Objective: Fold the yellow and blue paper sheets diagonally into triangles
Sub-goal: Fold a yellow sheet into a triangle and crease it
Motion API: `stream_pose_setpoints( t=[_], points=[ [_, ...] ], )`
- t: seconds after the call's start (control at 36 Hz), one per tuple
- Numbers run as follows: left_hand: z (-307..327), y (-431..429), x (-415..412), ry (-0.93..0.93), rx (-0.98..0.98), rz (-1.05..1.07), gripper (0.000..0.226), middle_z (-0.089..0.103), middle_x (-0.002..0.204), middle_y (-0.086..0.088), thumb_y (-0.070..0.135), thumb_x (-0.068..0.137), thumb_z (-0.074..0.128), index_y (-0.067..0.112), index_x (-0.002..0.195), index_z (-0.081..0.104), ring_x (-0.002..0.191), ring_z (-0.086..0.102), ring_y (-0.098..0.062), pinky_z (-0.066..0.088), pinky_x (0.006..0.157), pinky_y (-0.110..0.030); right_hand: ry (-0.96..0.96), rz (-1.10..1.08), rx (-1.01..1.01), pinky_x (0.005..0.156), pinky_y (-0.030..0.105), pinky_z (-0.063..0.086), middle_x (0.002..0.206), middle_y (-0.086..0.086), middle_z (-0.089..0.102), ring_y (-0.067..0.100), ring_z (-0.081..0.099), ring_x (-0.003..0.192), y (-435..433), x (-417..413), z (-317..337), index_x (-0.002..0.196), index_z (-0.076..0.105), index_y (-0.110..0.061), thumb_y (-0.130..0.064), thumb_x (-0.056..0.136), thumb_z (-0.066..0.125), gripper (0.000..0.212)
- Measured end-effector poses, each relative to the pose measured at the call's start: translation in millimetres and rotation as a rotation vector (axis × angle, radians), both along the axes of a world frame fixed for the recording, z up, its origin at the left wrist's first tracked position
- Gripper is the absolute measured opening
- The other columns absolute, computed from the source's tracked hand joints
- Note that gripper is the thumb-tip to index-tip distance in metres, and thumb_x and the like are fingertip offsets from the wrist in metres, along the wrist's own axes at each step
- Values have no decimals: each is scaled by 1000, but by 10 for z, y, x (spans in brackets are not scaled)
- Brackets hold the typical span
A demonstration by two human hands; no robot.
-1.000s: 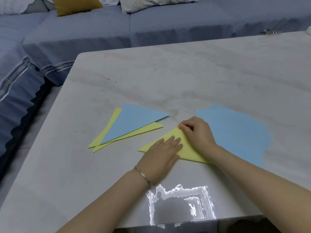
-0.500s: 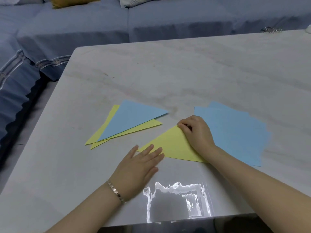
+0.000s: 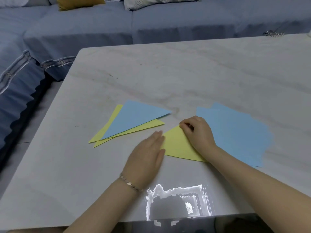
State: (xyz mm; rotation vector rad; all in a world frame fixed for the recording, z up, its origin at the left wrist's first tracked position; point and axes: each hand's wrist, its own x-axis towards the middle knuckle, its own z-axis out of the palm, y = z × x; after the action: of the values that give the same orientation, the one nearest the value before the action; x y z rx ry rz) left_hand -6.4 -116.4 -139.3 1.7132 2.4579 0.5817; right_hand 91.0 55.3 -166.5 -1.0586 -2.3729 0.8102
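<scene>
- Left hand (image 3: pixel 148 152) slid up-right in the last half second; it lies flat, fingers straight and together, covering the left tip of the yellow triangle (image 3: pixel 178 146).
- Right hand (image 3: pixel 197 132) unmoved, fingers curled, pinching the triangle's top corner.
- Triangle lies flat mid-tabletop (image 3: pixel 202 73), toward the near edge.
- Blue sheets (image 3: pixel 239 132) just right of it; folded pile (image 3: pixel 134 118) toward the left edge.
</scene>
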Motion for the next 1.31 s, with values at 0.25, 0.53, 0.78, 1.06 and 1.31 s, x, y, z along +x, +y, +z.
stream_pose_setpoints(
  t=[0.25,0.53,0.78,1.06,1.31],
  points=[
    [-217,181,-33,-41,-100,-53,32,72,101,-2,29,76,43,27,82,73,93,69,-20,54,74,-33,101,161,245,83,28,38,98,14,63,18,49,94,-295,157,56,101,66,-7,-18,83,45,30],
    [-213,189,1,-42,-19,35,19,70,98,-7,22,65,65,25,83,72,84,67,-29,53,69,-35,-76,388,391,65,24,47,86,1,65,18,57,80,-554,857,-20,94,69,-11,-29,90,43,32],
    [-44,291,-51,-95,-284,192,57,40,127,-6,41,84,56,22,134,34,116,35,-27,32,94,-31,-14,325,450,56,29,45,75,6,65,25,59,67,-358,1280,-37,83,72,-9,-23,83,55,22],
    [69,466,-131,-101,-459,231,47,58,114,-4,45,78,64,16,111,48,111,40,-28,33,81,-32,-25,163,478,53,28,38,56,3,58,27,52,55,-106,1469,43,45,53,-10,-20,83,52,39],
    [388,397,-444,-175,-133,251,22,48,78,-8,30,89,53,12,82,43,87,54,-35,38,71,-38,-243,75,78,103,14,16,141,1,43,16,34,133,118,1250,272,126,52,-15,-43,77,68,58]
  ],
)
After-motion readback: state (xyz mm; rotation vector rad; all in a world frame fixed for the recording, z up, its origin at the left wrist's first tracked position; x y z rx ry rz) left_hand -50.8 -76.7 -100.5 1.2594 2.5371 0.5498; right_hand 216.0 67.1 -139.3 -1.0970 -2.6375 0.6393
